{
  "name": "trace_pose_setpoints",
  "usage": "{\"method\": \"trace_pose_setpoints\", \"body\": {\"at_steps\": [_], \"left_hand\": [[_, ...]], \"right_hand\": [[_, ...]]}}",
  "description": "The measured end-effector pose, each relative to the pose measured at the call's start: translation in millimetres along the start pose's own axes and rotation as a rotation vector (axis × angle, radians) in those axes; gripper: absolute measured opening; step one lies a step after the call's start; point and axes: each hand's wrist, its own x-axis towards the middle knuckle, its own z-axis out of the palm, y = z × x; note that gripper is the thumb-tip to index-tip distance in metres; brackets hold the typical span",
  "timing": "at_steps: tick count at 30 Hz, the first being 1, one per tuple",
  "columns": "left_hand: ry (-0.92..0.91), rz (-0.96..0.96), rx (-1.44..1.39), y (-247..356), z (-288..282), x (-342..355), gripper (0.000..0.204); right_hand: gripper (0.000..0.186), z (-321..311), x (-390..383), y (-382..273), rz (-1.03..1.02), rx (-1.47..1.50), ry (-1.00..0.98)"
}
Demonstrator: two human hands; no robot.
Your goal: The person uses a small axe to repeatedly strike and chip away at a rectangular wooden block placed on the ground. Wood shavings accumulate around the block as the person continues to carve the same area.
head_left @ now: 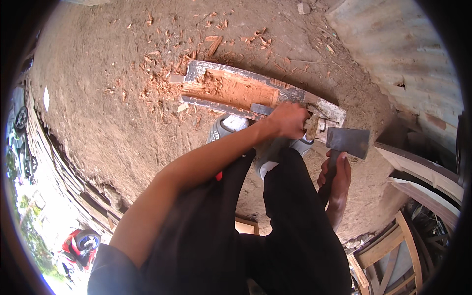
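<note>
My left hand point(291, 119) grips a chisel whose flat metal blade point(261, 108) lies along the recess in a weathered wooden board point(206, 102); its pale, worn handle point(311, 127) sticks out to the right of my fist. The board lies across the dirt at my feet, its long cut-out showing raw reddish wood and chips. At the right, my right hand point(337, 177) holds the dark handle of a hatchet with a broad, dark metal head point(348, 140), raised beside the chisel handle's end.
Wood shavings point(152, 83) litter the dirt ground point(98, 142). My shoes point(231, 125) sit by the board. A corrugated metal sheet point(398, 54) and stacked boards point(418, 167) line the right, above a wooden frame point(376, 246). A red motorcycle point(78, 246) stands at lower left.
</note>
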Motion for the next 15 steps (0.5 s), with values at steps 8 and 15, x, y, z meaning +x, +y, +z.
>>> {"method": "trace_pose_setpoints", "body": {"at_steps": [8,15], "left_hand": [[0.077,0.026,-0.052,-10,-2,-1,0.023],[0.11,-0.017,-0.018,-16,1,2,0.026]], "right_hand": [[0.054,7,3,1,-0.031,-0.032,-0.047],[0.055,15,1,-3,-0.025,-0.182,-0.081]]}}
